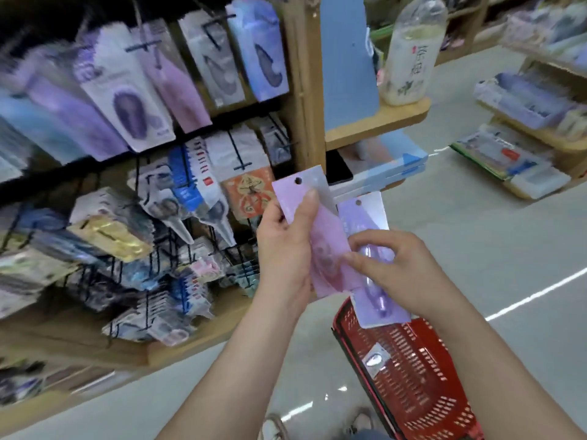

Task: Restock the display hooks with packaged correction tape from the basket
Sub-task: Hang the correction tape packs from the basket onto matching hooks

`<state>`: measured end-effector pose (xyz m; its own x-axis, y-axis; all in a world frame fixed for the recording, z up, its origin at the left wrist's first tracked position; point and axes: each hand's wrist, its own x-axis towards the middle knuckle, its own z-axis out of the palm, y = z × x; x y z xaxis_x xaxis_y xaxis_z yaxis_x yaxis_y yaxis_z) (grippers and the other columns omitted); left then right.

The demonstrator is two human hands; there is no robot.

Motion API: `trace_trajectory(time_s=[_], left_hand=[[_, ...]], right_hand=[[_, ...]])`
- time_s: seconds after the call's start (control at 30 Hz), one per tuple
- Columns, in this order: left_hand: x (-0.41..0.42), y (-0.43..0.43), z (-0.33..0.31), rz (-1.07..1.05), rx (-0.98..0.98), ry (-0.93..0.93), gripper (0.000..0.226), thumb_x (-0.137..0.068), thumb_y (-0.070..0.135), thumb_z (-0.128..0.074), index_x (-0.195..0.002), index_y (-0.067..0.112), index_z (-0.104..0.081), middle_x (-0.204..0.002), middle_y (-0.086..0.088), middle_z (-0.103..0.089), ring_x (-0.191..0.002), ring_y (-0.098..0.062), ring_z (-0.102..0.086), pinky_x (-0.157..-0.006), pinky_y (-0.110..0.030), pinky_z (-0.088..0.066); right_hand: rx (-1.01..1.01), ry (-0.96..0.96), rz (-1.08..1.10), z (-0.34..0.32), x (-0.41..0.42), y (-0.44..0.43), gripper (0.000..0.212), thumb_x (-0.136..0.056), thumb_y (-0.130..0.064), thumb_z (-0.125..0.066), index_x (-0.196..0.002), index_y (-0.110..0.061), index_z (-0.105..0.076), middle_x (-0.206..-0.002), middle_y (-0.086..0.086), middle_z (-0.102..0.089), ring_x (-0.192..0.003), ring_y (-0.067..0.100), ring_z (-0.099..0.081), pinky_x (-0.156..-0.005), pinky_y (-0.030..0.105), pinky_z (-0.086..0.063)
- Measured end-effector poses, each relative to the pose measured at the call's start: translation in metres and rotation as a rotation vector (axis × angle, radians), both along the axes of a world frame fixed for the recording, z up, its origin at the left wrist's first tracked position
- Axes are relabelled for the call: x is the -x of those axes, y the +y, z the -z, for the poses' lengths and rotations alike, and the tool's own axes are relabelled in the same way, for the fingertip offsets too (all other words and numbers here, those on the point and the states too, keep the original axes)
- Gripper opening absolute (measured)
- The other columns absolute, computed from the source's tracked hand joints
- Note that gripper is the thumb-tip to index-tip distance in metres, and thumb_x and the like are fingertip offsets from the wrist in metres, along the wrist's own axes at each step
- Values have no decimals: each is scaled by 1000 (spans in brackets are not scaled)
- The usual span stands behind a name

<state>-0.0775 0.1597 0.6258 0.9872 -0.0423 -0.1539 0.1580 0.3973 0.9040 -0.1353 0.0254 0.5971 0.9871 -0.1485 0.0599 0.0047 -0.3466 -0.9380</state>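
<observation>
Restock in progress | left hand (pixel 286 249) fingers wrap pink carded correction-tape pack (pixel 327 236) | right hand (pixel 400 274) fingers pinch lilac carded pack (pixel 365 217) above red plastic basket (pixel 422 385) | neither hung on black wire display hooks (pixel 241 154) yet

Head-worn view; forward and down; close

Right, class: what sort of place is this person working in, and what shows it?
Probably a stationery shop aisle: carded packs hang on display hooks, a red basket sits on the floor, and the left hand grips a hole-punched pink pack.
</observation>
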Motion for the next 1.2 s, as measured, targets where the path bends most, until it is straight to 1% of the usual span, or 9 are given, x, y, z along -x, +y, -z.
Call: trace_trajectory(time_s=[0.07, 0.2, 0.33, 0.5, 0.67, 0.83, 0.93, 1.07, 1.2], left_hand=[[0, 25, -13, -31, -40, -44, 9, -84, 27, -70, -83, 20, -65, -72, 2, -65, -64, -13, -59, -64, -28, -49], [-7, 85, -39, -53, -109, -138, 16, -71, 33, -74, -76, 18, -71, -79, -8, -66, -74, -21, -58, -71, -37, -45], [-14, 147, -53, -39, -210, -236, 9, -84, 15, -70, -75, 14, -70, -59, 6, -63, -52, -8, -52, -55, -22, -42], [-24, 206, -56, 50, -251, -303, 17, -94, 12, -62, -80, 17, -71, -70, -1, -66, -67, -18, -57, -71, -36, -45], [-49, 221, -76, 17, -185, -324, 22, -93, 11, -65, -74, 20, -72, -69, 3, -65, -68, -15, -56, -64, -30, -46], [-82, 199, -93, 8, -217, -393, 19, -93, 14, -67, -76, 20, -74, -75, -5, -65, -72, -18, -56, -66, -32, -46], [-104, 180, -101, 2, -282, -422, 16, -95, 15, -65, -80, 14, -69, -68, -4, -59, -61, -11, -52, -54, -23, -44], [-147, 158, -95, -65, -286, -369, 22, -94, 15, -66, -72, 17, -65, -58, 4, -54, -51, -10, -46, -51, -23, -40], [-178, 139, -87, -148, -298, -345, 12, -93, 14, -67, -82, 11, -69, -60, 5, -57, -52, -7, -48, -51, -21, -41]], right_hand=[[75, -54, -23, -5, -8, 20, 31, -81, -17, -79, -69, -41, -63, -78, -30, -63, -77, -10, -57, -72, 4, -38], [198, -133, -38, -12, -23, 66, 31, -81, -27, -79, -72, -52, -63, -94, -6, -56, -89, 3, -55, -80, 16, -43], [226, -218, -53, -20, -34, 115, 37, -82, -27, -78, -70, -57, -61, -93, -13, -52, -90, -7, -53, -76, 11, -39], [290, -198, -35, -27, -42, 172, 33, -86, -34, -71, -68, -58, -58, -97, -3, -52, -86, 13, -57, -75, 33, -45], [172, -156, -21, -33, -46, 203, 29, -85, -30, -74, -72, -53, -62, -96, -4, -60, -90, -12, -53, -74, 1, -36], [54, -111, 24, -33, -63, 203, 17, -92, -28, -68, -82, -42, -68, -102, -14, -67, -99, -6, -57, -75, 1, -38], [-5, -75, 100, -30, -83, 196, 8, -93, -34, -65, -93, -31, -72, -111, -10, -68, -107, 4, -59, -85, 14, -40], [-58, -102, 110, -35, -110, 184, 20, -98, -30, -60, -80, -32, -68, -86, -32, -67, -86, -14, -57, -75, 4, -39], [-92, -106, 104, -30, -139, 169, 20, -99, -29, -58, -82, -27, -69, -90, -22, -68, -80, -13, -57, -72, 3, -39]])
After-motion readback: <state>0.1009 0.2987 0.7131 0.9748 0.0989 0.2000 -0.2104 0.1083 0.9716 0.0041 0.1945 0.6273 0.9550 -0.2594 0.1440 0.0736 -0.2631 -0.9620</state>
